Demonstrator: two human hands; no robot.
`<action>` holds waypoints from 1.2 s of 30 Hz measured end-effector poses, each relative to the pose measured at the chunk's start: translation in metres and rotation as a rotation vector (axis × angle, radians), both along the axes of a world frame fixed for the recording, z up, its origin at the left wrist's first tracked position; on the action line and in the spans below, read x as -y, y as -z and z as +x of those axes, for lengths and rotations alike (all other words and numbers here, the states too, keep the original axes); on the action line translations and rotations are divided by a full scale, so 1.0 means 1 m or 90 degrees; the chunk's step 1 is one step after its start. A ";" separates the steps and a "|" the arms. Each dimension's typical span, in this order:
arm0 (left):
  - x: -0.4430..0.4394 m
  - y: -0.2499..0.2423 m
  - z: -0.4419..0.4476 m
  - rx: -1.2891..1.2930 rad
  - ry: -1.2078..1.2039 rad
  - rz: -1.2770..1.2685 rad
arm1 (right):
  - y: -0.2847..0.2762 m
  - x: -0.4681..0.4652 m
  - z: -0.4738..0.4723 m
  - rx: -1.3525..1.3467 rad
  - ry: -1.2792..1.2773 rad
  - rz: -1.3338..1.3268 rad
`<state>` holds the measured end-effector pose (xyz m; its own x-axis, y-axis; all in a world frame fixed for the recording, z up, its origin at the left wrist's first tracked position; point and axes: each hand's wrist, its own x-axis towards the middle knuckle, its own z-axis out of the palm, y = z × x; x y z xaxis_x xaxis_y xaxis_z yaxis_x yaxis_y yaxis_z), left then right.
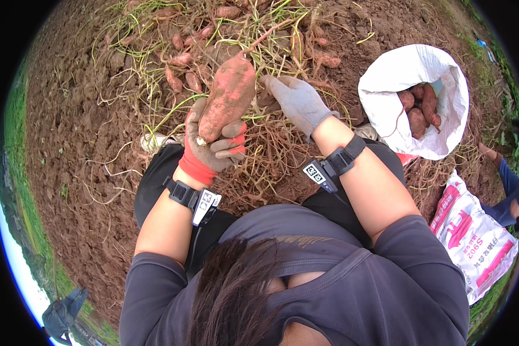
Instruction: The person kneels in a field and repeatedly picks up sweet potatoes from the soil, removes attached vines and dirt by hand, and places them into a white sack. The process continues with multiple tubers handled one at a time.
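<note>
A large reddish sweet potato [230,93] with soil on its skin and a long thin root at the far end lies in my left hand [212,145]. That hand wears a red and brown work glove, its fingers wrapped around the tuber's near end. My right hand [296,97], in a grey knit glove dirty at the fingertips, hovers just right of the tuber, apart from it. Its thumb and fingers are partly spread, and I see nothing held between them. Below both hands lies a tangle of dry roots and vines [270,151].
Several smaller sweet potatoes [181,59] lie among green vines ahead. A white woven sack [378,78] stands rolled open at the right, with sweet potatoes [428,104] inside. Behind it lies a printed sack [471,242]. Other people [62,313] are at the lower left and right edge.
</note>
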<state>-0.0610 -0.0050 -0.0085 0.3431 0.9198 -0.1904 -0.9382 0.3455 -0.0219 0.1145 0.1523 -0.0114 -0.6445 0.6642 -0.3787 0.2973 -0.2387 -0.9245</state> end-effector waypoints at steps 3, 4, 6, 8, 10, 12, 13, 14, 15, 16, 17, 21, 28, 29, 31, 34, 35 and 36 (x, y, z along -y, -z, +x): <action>0.001 -0.002 -0.002 0.023 -0.001 -0.004 | 0.005 0.005 -0.002 0.023 0.012 0.098; 0.001 -0.003 -0.002 0.018 -0.005 -0.007 | 0.005 0.006 -0.002 0.044 0.041 0.167; 0.002 -0.004 -0.002 0.021 -0.014 -0.020 | 0.003 0.007 0.000 0.049 0.064 0.217; 0.002 -0.005 -0.002 0.019 -0.018 -0.030 | -0.002 0.002 0.001 0.037 0.049 0.169; 0.002 -0.006 -0.001 0.010 -0.013 -0.033 | -0.009 -0.006 0.006 0.118 -0.015 0.125; 0.003 -0.007 -0.001 0.003 -0.016 -0.027 | -0.012 -0.006 0.005 0.152 -0.031 0.094; 0.002 -0.007 -0.001 -0.002 -0.015 -0.023 | -0.012 -0.004 0.004 0.138 -0.013 0.093; 0.002 -0.008 -0.001 -0.002 -0.018 -0.030 | -0.012 -0.001 0.002 0.131 0.008 0.078; 0.003 -0.008 -0.001 -0.002 -0.021 -0.037 | -0.011 0.003 0.001 0.075 0.039 0.121; 0.002 -0.008 -0.001 -0.005 -0.023 -0.043 | -0.009 0.007 0.000 0.026 0.073 0.151; 0.003 -0.008 -0.001 -0.015 -0.027 -0.043 | -0.008 0.010 -0.001 -0.029 0.075 0.190; 0.002 -0.007 -0.001 -0.026 -0.030 -0.038 | -0.006 0.008 0.000 -0.018 0.015 0.168; 0.002 -0.006 -0.001 -0.081 -0.023 -0.021 | -0.017 0.002 0.004 0.145 -0.069 0.139; 0.003 -0.005 0.000 -0.082 -0.023 -0.027 | -0.018 -0.001 0.005 0.201 -0.105 0.186; 0.002 -0.005 0.000 -0.079 -0.017 -0.022 | -0.019 -0.004 0.006 0.143 -0.052 0.056; 0.003 -0.003 0.001 -0.097 -0.012 -0.004 | -0.015 -0.004 0.005 0.073 -0.006 0.038; 0.003 -0.003 0.000 -0.091 -0.013 -0.006 | -0.013 -0.002 0.003 0.068 0.022 0.063; 0.003 -0.002 0.000 -0.085 -0.011 -0.004 | -0.010 0.003 0.000 -0.025 0.047 0.054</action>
<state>-0.0608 -0.0076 -0.0062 0.2988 0.9239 -0.2391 -0.9385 0.3299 0.1017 0.1145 0.1494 -0.0017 -0.6056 0.7396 -0.2937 0.2442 -0.1785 -0.9531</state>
